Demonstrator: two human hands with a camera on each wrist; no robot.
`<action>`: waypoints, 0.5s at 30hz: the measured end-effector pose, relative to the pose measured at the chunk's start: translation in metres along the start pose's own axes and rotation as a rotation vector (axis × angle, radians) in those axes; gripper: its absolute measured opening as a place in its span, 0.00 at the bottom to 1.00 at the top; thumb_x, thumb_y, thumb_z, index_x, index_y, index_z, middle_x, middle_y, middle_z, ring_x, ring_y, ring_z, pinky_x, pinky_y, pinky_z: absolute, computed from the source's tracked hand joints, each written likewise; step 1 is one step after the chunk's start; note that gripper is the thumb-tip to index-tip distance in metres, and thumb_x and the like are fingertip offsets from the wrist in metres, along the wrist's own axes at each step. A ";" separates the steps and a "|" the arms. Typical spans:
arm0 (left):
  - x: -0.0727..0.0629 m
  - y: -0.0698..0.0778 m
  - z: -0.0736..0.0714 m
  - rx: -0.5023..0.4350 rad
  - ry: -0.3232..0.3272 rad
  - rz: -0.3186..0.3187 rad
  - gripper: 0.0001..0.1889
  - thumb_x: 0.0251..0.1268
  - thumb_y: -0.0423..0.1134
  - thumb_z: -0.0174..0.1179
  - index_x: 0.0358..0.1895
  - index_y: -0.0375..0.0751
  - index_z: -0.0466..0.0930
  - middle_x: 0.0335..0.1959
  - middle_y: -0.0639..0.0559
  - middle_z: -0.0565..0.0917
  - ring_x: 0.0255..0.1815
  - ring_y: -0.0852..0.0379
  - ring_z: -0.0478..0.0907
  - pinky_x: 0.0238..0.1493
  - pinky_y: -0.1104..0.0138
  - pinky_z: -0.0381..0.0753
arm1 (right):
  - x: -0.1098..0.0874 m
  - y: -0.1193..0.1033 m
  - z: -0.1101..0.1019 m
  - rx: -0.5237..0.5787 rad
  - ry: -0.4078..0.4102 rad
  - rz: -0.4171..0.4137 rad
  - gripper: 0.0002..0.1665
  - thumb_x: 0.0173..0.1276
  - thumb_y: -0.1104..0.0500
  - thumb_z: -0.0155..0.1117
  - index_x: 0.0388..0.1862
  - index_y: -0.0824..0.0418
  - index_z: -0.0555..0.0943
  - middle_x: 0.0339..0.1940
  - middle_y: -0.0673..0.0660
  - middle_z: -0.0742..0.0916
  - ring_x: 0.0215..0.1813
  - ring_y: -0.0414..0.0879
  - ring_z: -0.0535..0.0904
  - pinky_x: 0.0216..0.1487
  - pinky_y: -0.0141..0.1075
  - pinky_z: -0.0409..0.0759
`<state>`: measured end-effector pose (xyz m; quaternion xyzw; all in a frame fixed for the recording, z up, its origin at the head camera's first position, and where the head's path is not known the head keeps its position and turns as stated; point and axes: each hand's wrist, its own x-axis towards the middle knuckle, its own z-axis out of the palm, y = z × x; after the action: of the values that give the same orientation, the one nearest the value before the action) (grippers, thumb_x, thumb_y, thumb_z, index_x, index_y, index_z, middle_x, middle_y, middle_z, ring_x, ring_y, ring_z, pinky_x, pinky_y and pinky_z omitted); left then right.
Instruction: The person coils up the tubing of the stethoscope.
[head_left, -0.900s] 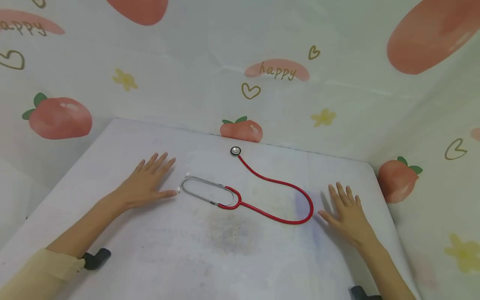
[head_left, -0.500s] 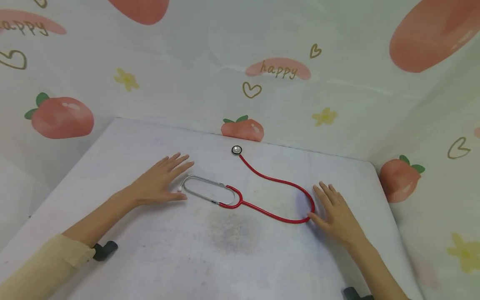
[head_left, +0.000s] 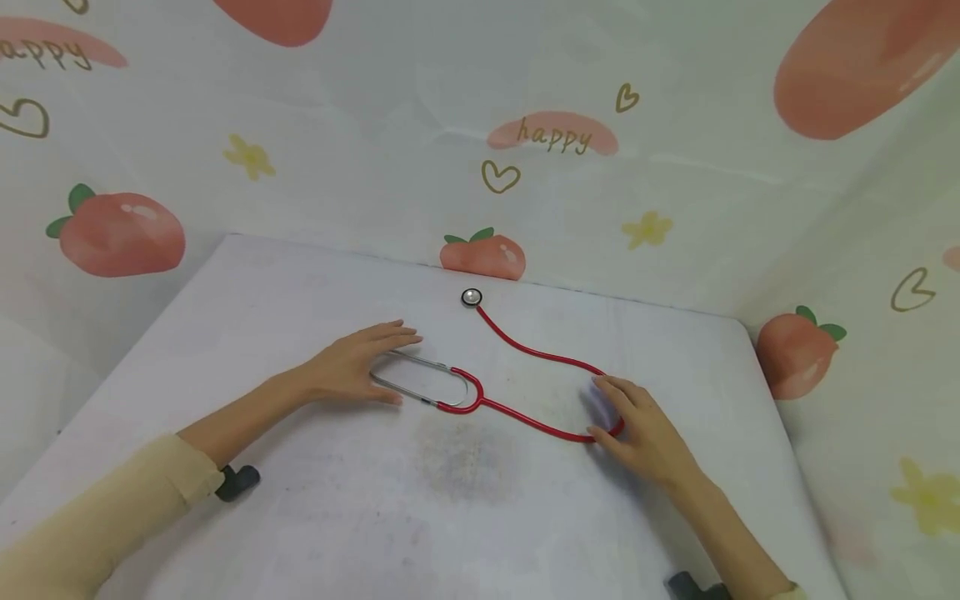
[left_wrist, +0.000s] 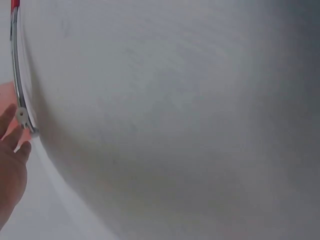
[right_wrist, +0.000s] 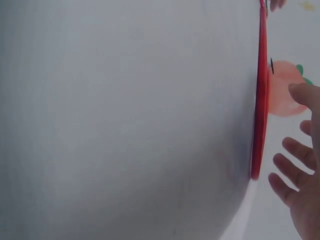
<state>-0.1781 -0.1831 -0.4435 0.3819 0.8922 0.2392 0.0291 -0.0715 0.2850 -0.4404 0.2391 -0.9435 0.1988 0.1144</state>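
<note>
A stethoscope (head_left: 540, 426) with red tubing and a metal headset lies on the white table, its round chestpiece (head_left: 471, 297) toward the back. My left hand (head_left: 347, 367) hovers over the eartip end, fingers and thumb spread to either side of the metal tubes and hiding the eartips in the head view. In the left wrist view an eartip (left_wrist: 21, 116) shows just beyond the fingertips. Over the bend of the red tubing is my right hand (head_left: 645, 429), its thumb and fingers apart and overlapping the loop. The right wrist view shows its fingers (right_wrist: 290, 170) loosely bent beside the tubing, holding nothing.
The white tabletop (head_left: 450, 533) has a greyish stain in front of the stethoscope. A white cloth backdrop (head_left: 375, 150) printed with peaches, hearts and flowers rises behind the table and along its sides. Dark camera mounts (head_left: 238, 483) sit at the wrists.
Both hands have moved inward: the left hand rightward over the stethoscope's eartips, the right hand leftward over the tubing's bend. The stethoscope lies where it was.
</note>
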 end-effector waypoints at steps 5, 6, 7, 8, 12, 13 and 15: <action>0.010 0.004 0.003 -0.039 -0.044 -0.007 0.46 0.48 0.60 0.75 0.72 0.54 0.69 0.73 0.58 0.67 0.78 0.53 0.56 0.71 0.50 0.65 | 0.003 -0.011 0.006 0.091 -0.041 0.045 0.40 0.59 0.55 0.76 0.70 0.58 0.72 0.62 0.55 0.78 0.64 0.53 0.73 0.60 0.53 0.76; 0.011 0.004 0.003 -0.042 -0.045 -0.004 0.45 0.48 0.59 0.76 0.72 0.54 0.69 0.73 0.58 0.68 0.77 0.53 0.57 0.70 0.51 0.66 | 0.004 -0.013 0.007 0.115 -0.044 0.049 0.40 0.59 0.56 0.76 0.70 0.57 0.72 0.62 0.54 0.79 0.64 0.52 0.73 0.60 0.53 0.76; 0.012 0.005 0.004 -0.046 -0.040 0.001 0.44 0.48 0.58 0.76 0.71 0.53 0.70 0.72 0.59 0.69 0.77 0.53 0.58 0.70 0.51 0.66 | 0.005 -0.014 0.008 0.142 -0.048 0.054 0.40 0.59 0.56 0.76 0.70 0.57 0.72 0.61 0.54 0.79 0.62 0.51 0.74 0.58 0.51 0.78; 0.013 0.005 0.004 -0.050 -0.037 0.006 0.43 0.48 0.58 0.76 0.71 0.53 0.71 0.72 0.59 0.70 0.77 0.53 0.58 0.70 0.51 0.66 | 0.005 -0.016 0.008 0.175 -0.052 0.060 0.40 0.59 0.57 0.76 0.70 0.57 0.72 0.61 0.53 0.80 0.60 0.49 0.76 0.56 0.49 0.79; 0.016 0.004 0.008 -0.051 -0.021 0.039 0.40 0.48 0.57 0.76 0.68 0.52 0.75 0.69 0.59 0.73 0.75 0.54 0.61 0.70 0.51 0.66 | 0.008 -0.020 0.011 0.316 -0.069 0.070 0.37 0.60 0.59 0.76 0.68 0.59 0.74 0.57 0.52 0.83 0.50 0.44 0.79 0.47 0.39 0.82; 0.017 0.003 0.009 -0.053 -0.021 0.042 0.39 0.48 0.57 0.76 0.67 0.52 0.76 0.68 0.59 0.73 0.75 0.55 0.62 0.70 0.51 0.66 | 0.008 -0.021 0.013 0.350 -0.074 0.074 0.37 0.60 0.60 0.76 0.68 0.59 0.74 0.56 0.52 0.83 0.47 0.44 0.79 0.45 0.37 0.82; 0.017 0.003 0.011 -0.054 -0.022 0.046 0.39 0.47 0.57 0.77 0.66 0.52 0.77 0.68 0.59 0.74 0.75 0.54 0.62 0.70 0.51 0.67 | 0.008 -0.022 0.015 0.408 -0.086 0.083 0.35 0.61 0.59 0.75 0.67 0.58 0.75 0.54 0.52 0.84 0.44 0.44 0.79 0.43 0.35 0.82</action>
<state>-0.1858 -0.1653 -0.4497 0.4038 0.8761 0.2598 0.0436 -0.0695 0.2578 -0.4445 0.2265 -0.8968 0.3797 0.0151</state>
